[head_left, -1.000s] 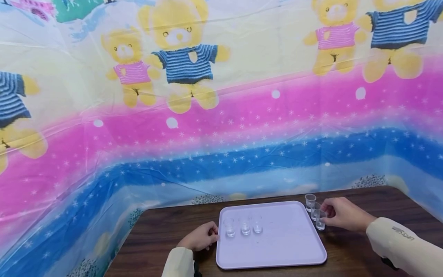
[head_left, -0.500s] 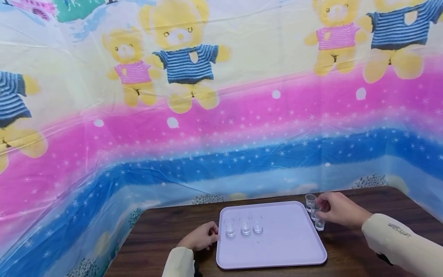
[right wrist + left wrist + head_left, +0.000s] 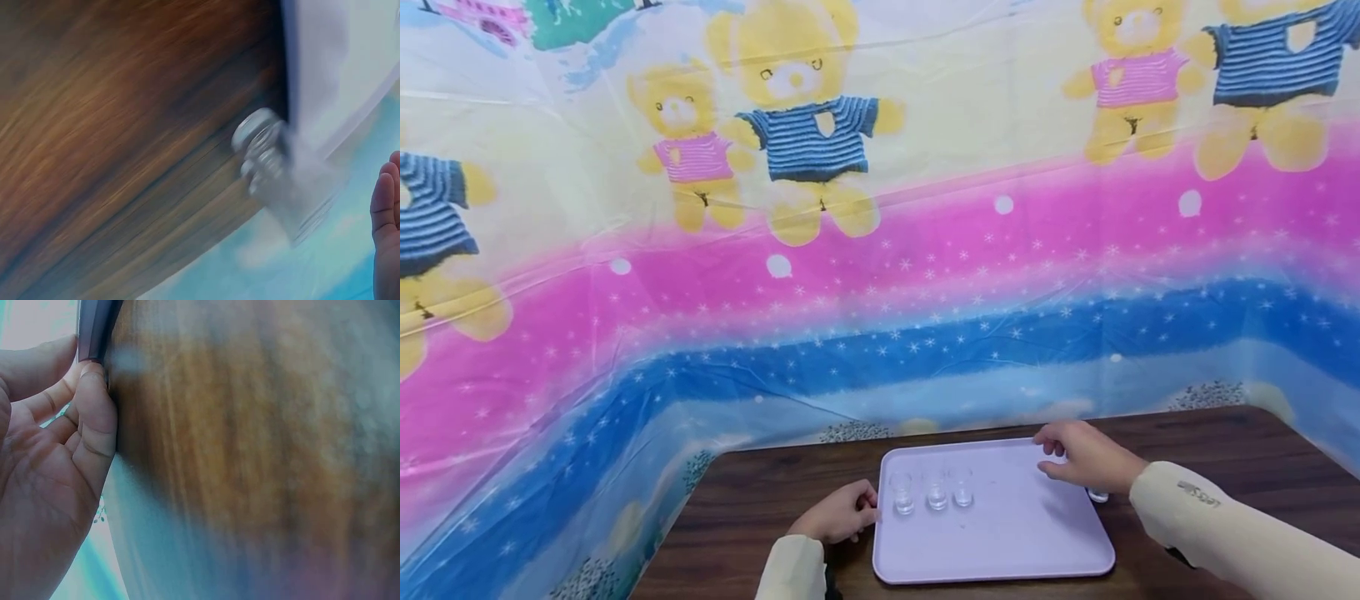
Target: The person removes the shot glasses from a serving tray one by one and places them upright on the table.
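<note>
A pale lilac tray lies on the dark wooden table. My left hand is at its left edge; in the left wrist view, the thumb and curled fingers grip the rim. Three small clear glasses stand in a row on the tray's left half. Above the tray's right rim is my right hand, thumb and forefinger apart with nothing visible between them. Beside that rim, a glass base shows under the hand. The right wrist view shows a blurred cluster of clear glasses there.
The wooden table reaches back to a hanging cloth printed with teddy bears, which surrounds it on the far and lateral sides. The tray's raised rim runs close beside the glasses on the right.
My right hand has left the glasses on the right and moved leftward over the tray's edge. My left hand keeps its place at the tray, and the three glasses on it stay put.
</note>
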Tool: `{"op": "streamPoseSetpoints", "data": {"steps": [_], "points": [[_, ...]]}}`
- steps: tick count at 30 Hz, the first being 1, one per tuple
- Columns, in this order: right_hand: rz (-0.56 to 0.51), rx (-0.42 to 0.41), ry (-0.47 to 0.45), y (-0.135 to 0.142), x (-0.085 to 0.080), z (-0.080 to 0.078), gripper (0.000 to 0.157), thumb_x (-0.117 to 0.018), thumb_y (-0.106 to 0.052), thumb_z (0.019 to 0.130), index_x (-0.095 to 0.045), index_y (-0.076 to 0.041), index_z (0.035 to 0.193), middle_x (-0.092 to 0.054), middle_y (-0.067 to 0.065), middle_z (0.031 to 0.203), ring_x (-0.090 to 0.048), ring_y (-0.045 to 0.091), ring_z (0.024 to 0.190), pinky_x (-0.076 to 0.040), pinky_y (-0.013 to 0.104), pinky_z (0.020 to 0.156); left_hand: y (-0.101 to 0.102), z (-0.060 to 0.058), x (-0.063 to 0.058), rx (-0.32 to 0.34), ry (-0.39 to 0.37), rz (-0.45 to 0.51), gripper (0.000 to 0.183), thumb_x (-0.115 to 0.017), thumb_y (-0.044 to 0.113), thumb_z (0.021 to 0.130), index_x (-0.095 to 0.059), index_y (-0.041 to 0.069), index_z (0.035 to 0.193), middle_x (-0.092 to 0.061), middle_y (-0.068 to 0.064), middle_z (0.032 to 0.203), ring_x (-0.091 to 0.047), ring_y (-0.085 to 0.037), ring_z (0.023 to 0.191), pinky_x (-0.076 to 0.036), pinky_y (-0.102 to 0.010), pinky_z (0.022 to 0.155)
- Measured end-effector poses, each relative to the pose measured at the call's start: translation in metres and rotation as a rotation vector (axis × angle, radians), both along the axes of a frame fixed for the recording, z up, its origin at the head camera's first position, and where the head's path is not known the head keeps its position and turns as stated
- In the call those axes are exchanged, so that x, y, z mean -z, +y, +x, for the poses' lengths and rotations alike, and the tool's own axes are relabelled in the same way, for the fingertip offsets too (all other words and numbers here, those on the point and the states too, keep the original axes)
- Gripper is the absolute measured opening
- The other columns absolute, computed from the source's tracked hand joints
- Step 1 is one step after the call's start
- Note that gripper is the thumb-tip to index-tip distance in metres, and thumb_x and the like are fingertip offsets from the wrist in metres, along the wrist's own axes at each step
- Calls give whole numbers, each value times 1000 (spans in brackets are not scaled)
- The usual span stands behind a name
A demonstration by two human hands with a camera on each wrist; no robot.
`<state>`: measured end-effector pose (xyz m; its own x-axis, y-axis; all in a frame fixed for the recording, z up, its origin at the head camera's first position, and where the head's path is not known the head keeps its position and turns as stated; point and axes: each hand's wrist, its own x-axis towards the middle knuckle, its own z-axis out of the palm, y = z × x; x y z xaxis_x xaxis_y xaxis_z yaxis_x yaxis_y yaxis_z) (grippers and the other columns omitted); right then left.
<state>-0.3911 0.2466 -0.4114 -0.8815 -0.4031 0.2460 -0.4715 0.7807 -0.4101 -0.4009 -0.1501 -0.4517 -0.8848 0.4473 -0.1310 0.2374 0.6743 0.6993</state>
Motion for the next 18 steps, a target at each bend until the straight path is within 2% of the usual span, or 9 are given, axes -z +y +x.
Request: {"op": "streamPoseSetpoints", "data": {"steps": [6, 18], "points": [[-19, -44, 4, -25, 0, -4, 29, -75, -15, 80, -65, -5, 106, -60, -4, 88, -58, 16, 82, -50, 32, 70, 0, 2, -1, -10, 4, 7, 8, -60, 10, 92, -52, 8, 92, -51, -6, 72, -51, -19, 56, -46, -33, 51], [-34, -96, 14, -55, 3, -10, 30, -77, -20, 80, -66, -6, 105, -62, -2, 92, -58, 18, 86, -50, 34, 74, -1, 2, 0, -20, 12, 14, 9, -62, 9, 91, -52, 8, 91, -51, -5, 72, -51, -18, 56, -47, -32, 51]]}}
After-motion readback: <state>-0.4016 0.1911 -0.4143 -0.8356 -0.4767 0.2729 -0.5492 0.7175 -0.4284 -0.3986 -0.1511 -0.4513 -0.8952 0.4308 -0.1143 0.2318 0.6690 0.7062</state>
